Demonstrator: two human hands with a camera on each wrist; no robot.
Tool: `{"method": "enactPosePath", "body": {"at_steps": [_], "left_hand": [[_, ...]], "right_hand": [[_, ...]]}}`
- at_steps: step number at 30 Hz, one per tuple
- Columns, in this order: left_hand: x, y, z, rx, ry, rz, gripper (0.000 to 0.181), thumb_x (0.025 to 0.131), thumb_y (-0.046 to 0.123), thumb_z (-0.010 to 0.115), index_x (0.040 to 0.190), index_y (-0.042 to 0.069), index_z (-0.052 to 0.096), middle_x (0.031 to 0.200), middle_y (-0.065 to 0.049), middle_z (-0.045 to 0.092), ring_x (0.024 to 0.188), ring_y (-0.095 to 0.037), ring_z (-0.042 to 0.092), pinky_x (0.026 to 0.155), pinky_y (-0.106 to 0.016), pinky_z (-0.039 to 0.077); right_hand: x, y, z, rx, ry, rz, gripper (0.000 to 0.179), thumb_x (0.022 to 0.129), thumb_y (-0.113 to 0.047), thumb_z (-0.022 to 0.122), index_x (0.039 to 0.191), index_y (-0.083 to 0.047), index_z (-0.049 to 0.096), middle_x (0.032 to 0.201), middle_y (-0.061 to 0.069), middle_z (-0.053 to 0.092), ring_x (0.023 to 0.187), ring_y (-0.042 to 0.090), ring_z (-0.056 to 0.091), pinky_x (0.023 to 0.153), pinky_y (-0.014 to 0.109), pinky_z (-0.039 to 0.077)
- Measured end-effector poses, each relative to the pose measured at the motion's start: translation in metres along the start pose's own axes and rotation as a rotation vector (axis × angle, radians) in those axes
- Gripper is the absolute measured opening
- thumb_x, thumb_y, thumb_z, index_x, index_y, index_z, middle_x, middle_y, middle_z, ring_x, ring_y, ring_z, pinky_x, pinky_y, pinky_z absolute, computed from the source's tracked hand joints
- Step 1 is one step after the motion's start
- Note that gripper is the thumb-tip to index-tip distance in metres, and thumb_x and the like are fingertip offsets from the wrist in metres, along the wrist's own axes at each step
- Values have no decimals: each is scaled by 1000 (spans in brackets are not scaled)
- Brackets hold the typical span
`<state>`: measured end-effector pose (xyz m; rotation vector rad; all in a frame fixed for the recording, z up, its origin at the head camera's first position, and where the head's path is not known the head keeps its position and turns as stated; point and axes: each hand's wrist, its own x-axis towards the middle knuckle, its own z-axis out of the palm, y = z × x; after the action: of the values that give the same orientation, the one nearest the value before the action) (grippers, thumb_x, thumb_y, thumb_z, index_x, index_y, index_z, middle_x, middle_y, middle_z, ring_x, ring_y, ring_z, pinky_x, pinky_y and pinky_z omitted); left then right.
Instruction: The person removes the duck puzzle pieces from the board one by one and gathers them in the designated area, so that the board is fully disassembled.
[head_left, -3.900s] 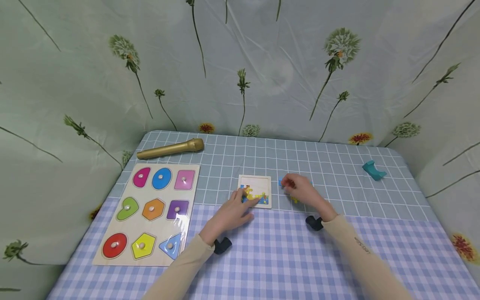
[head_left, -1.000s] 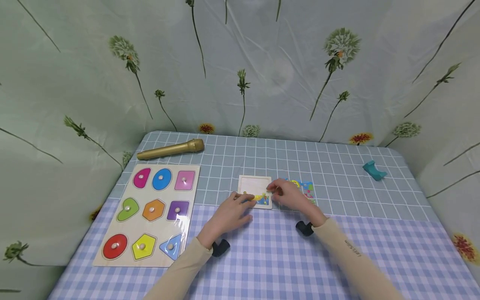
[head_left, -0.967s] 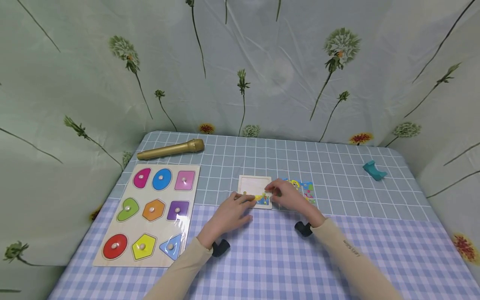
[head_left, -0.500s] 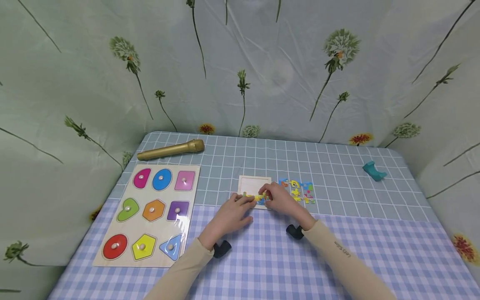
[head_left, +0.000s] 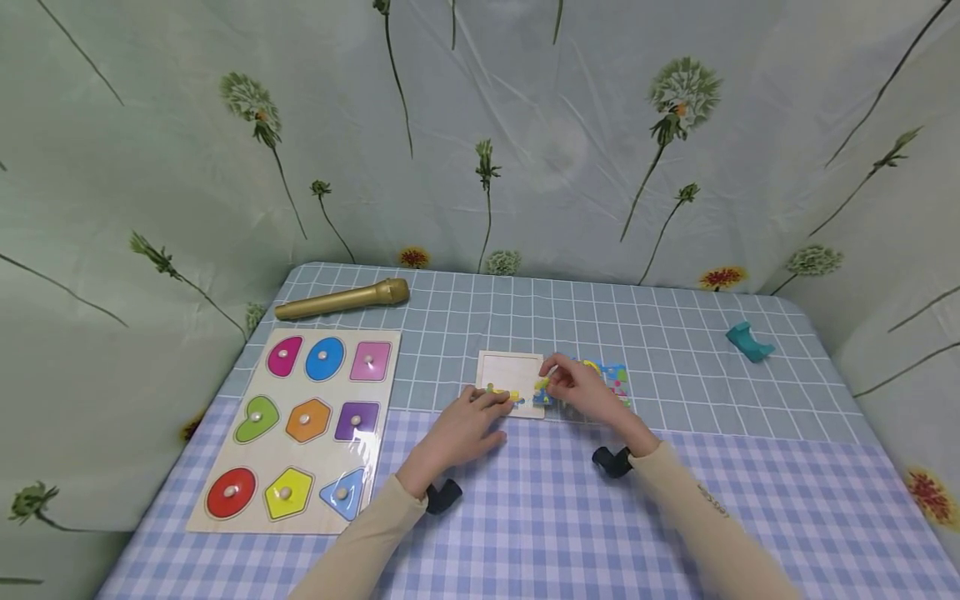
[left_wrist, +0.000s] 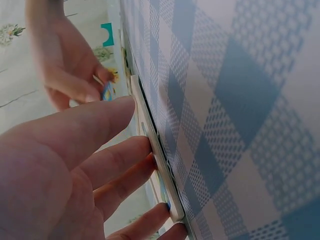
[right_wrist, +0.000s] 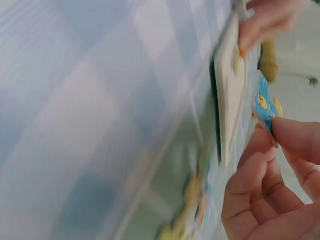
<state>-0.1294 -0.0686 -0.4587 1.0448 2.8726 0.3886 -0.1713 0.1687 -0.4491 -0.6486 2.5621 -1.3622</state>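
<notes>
A square wooden puzzle tray [head_left: 512, 365] lies mid-table, with yellow and blue jigsaw pieces [head_left: 501, 393] along its lower left part. My left hand [head_left: 463, 427] rests on the tray's lower left edge, fingers extended over these pieces. In the left wrist view, its fingertips [left_wrist: 140, 145] touch the tray's rim. Over the tray's right edge, my right hand [head_left: 583, 390] pinches a blue and yellow jigsaw piece [right_wrist: 265, 102] between thumb and index finger, tilted and raised off the tray. Loose jigsaw pieces [head_left: 617, 377] lie to the right, partly hidden by that hand.
A knobbed shape puzzle board [head_left: 330, 454] takes up the table's left side. Behind it lies a gold microphone [head_left: 341, 298]. At the far right is a curved teal block [head_left: 748, 342]. A floral curtain [head_left: 480, 125] encloses the table's back and sides.
My right hand first went from the loose pieces to the tray's lower right. Now it has drawn back right, lifting a jigsaw piece and leaving that corner bare. My left hand stays nearly still.
</notes>
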Motion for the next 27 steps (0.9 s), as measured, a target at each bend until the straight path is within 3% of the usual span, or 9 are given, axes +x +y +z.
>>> {"method": "enactPosePath", "body": {"at_steps": [3, 9, 16, 21, 27], "left_hand": [[0, 0, 0, 2, -5, 3, 45, 93, 31, 63, 132, 8, 59, 139, -5, 51, 116, -30, 48, 97, -39, 41], [0, 0, 0, 1, 2, 13, 45, 93, 31, 63, 131, 8, 59, 139, -6, 51, 117, -31, 48, 97, -40, 41], [-1, -2, 1, -1, 27, 31, 43, 93, 30, 63, 130, 8, 60, 138, -7, 52, 117, -32, 50, 97, -41, 41], [-2, -1, 0, -7, 23, 24, 42, 93, 29, 63, 129, 8, 61, 138, -6, 51, 116, -32, 49, 97, -41, 42], [-1, -1, 0, 10, 17, 22, 42, 93, 30, 63, 130, 9, 60, 139, -7, 49, 116, -32, 48, 96, -41, 43]], "right_hand": [[-11, 7, -18, 34, 8, 60, 16, 87, 5, 59, 102, 2, 59, 79, 6, 57, 69, 16, 52, 59, 25, 44], [-41, 22, -51, -9, 39, 169, 17, 89, 2, 59, 105, 6, 58, 81, 7, 58, 69, 17, 52, 58, 27, 46], [-68, 37, -63, -19, 36, 324, 16, 88, 2, 59, 103, 7, 57, 83, 8, 58, 74, 19, 53, 61, 27, 48], [-76, 45, -60, -57, 36, 307, 13, 87, 4, 60, 100, 5, 59, 80, 5, 56, 71, 19, 51, 57, 26, 46], [-75, 45, -52, -212, 96, 235, 10, 84, 6, 62, 94, 2, 60, 75, 1, 55, 68, 15, 49, 58, 25, 43]]}}
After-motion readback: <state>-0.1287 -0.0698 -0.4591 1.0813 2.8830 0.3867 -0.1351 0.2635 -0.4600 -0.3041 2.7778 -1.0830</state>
